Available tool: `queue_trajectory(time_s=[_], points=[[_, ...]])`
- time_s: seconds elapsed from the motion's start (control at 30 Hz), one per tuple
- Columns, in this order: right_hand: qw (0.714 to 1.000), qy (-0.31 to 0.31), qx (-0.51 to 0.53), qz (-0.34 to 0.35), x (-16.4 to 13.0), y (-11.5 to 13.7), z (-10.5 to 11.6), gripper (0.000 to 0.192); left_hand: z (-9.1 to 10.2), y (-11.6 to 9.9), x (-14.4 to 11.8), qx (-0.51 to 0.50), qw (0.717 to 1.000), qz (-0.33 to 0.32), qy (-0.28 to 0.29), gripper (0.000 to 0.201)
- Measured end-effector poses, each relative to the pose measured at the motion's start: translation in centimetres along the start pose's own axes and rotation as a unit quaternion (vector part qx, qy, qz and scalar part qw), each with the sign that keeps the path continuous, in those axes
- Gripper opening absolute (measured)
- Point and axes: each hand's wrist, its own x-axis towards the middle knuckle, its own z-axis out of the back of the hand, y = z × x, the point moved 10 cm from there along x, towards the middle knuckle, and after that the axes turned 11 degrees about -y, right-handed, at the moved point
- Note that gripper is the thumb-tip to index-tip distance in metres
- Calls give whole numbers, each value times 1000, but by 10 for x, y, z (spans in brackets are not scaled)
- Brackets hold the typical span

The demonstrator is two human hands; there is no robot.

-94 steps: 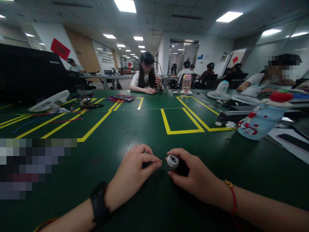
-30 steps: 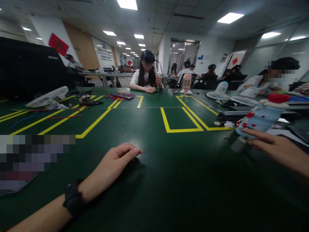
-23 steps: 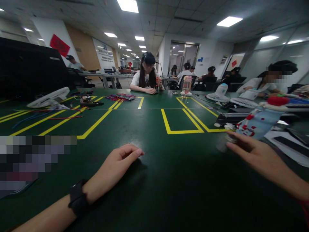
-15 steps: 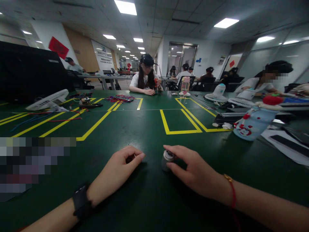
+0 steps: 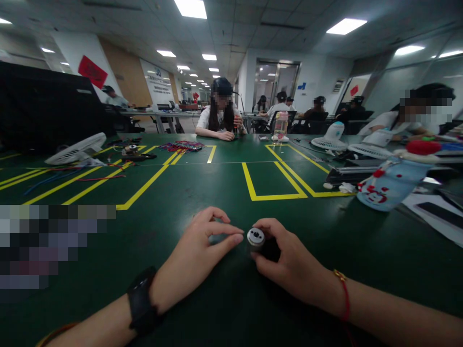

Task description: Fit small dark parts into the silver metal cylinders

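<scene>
My right hand [image 5: 292, 262] is curled around a small cylinder [image 5: 256, 237], thumb and fingers closed on its dark body, its silver end pointing toward my left hand [image 5: 197, 255]. It sits low over the green worktop [image 5: 224, 193], near the front edge and between my two hands. My left hand rests on the worktop just beside it, fingers loosely bent with the forefinger stretched toward the cylinder's silver end; I cannot tell whether anything is pinched under it. A blue bottle [image 5: 392, 183] lies well off to the right. A white fan [image 5: 77, 150] sits far left.
</scene>
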Motion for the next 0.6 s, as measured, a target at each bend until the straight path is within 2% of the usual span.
queue_trajectory(time_s=[0.1,0.2,0.27,0.33,0.4,0.47,0.53,0.6], points=[[999,-7,-22,23,-1,3,0,43,-16,15,-11,59,997,-23,50,15],[997,-4,-56,49,-4,6,-5,50,-26,19,-14,80,994,-42,68,16],[997,4,-60,45,-4,4,-6,50,-26,20,-13,65,995,-33,74,19],[998,-4,-59,29,-3,-3,5,47,-20,24,-11,25,996,-1,81,25],[996,-44,-78,9,0,-17,34,47,-5,32,-10,-17,997,44,68,31],[985,-110,-133,-28,-2,-43,81,50,15,46,-10,-39,995,89,38,32],[958,-177,-210,-85,-10,-77,135,54,31,62,-12,-42,990,131,13,32],[928,-195,-277,-153,-25,-114,178,59,38,75,-15,-42,985,165,6,32]])
